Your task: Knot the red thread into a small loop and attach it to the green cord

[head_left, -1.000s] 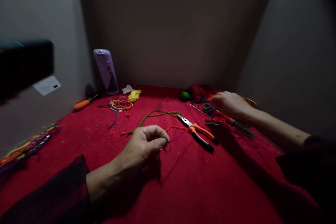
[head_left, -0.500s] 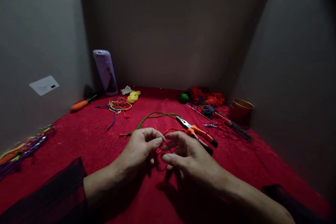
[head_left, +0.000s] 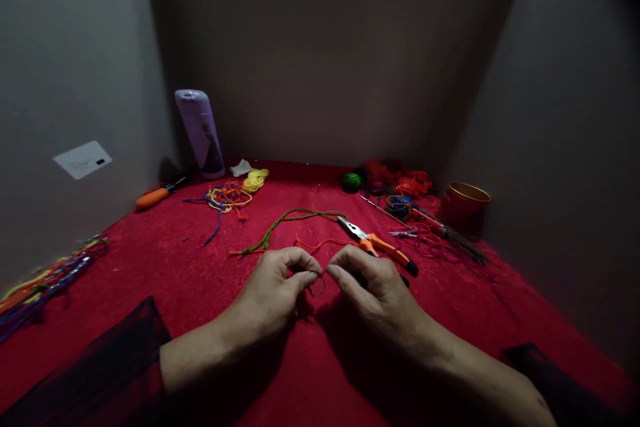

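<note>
- Red cloth [head_left: 165, 260], spread underneath.
- Right hand [head_left: 383, 290], thumb and forefinger pinching a thin cord [head_left: 325, 287].
- Left hand [head_left: 273, 287], also pinching it, fingertips just beside the right's.
- Pliers [head_left: 383, 244], beyond the right hand, partly hidden.
- Green cord [head_left: 267, 238], beyond the left.
- The thin cord, between both hands' fingertips, looping below the left's.

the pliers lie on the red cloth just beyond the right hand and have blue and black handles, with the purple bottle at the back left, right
Not quite: the handles are orange and black, with no blue, as the head view shows. The pliers lie on the red cloth just beyond the right hand, with the purple bottle at the back left.
</note>
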Available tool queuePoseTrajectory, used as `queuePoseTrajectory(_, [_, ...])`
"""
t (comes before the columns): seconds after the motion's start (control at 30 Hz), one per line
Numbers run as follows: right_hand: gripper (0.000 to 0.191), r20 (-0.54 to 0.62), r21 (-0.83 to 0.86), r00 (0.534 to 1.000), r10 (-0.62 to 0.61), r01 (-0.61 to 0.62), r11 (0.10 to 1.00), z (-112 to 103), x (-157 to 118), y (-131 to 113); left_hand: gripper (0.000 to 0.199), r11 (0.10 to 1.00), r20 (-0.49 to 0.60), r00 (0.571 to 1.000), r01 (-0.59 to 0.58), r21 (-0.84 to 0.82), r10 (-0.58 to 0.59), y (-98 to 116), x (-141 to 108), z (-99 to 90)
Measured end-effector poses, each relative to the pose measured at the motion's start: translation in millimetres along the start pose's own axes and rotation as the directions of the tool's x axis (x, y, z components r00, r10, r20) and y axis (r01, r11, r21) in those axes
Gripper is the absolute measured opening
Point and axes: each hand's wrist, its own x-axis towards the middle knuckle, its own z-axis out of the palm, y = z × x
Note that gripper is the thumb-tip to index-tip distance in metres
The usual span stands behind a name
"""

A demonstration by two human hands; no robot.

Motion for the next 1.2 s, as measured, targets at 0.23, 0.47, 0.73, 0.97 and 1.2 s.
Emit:
queuePoseTrajectory(0.23, [0.018,-0.013,0.123,0.996,0.090,-0.088,0.989,2.1,0.8,2.5,0.003,1.000,-0.030,0.999,0.014,-0.007,-0.014,0.3,-0.6,0.9])
queuePoseTrajectory(0.47, [0.015,0.318,0.597,0.896,0.311,-0.444,0.668,5.2,2.6,2.2,0.005,0.995,-0.066,0.998,0.016,-0.100,-0.022,5.5,-4.9,2.2])
queuePoseTrajectory(0.73, [0.017,0.405,0.649,0.861,0.309,-0.509,0.566,8.0,0.7,4.1,0.006,0.985,0.014,1.000,-0.008,-0.174,0.010,5.2,-7.6,4.5])
queuePoseTrajectory(0.97, [0.021,0.377,0.650,0.878,0.296,-0.478,0.590,8.5,0.5,4.0,0.006,0.983,0.094,0.994,-0.039,-0.181,0.057,1.6,-7.5,1.7])
queuePoseTrajectory(1.2, [0.025,0.367,0.637,0.876,0.313,-0.482,0.602,8.1,0.1,3.0,0.006,0.982,0.132,0.989,-0.042,-0.184,0.067,-1.1,-6.2,1.3])
